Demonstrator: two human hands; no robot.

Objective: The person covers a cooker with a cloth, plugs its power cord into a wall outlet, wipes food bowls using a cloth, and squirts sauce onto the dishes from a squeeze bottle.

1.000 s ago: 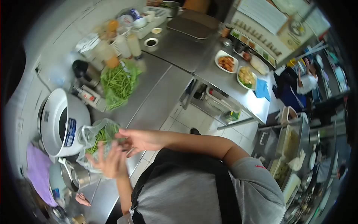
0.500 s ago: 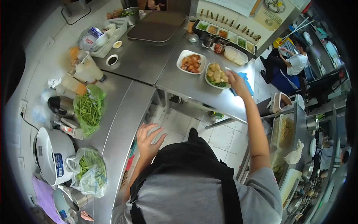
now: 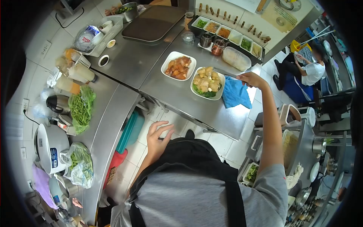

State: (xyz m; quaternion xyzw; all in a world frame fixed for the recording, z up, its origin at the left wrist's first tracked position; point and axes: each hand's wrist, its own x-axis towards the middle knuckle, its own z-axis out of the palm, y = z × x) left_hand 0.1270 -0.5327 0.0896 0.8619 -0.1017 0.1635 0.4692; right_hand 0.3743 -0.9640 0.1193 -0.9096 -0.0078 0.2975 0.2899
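My right hand (image 3: 254,80) is closed around the handle of a knife (image 3: 226,73), whose blade points left over the far rim of a white bowl (image 3: 222,90). Pale chunks of food (image 3: 207,80) sit on green leaves in that bowl. Just left of it stands a second white bowl (image 3: 165,74) with glazed brown meat pieces (image 3: 179,67). Below my right hand a crumpled blue cloth (image 3: 236,92) lies on the steel table. My left hand (image 3: 159,138) hangs in the air in front of my apron, fingers apart and curved, holding nothing.
A black rack of topping containers (image 3: 227,37) lines the table's back edge, near a clear tub (image 3: 236,58) and jars. A brown tray (image 3: 149,24) lies on the back-left counter. Bagged green beans (image 3: 81,109) occupy the left counter. Another person (image 3: 308,68) sits at right.
My right hand has shifted right, away from the bowl of pale chunks, with the knife. The view has moved too, showing more of the blue cloth. My left hand stays raised and open.
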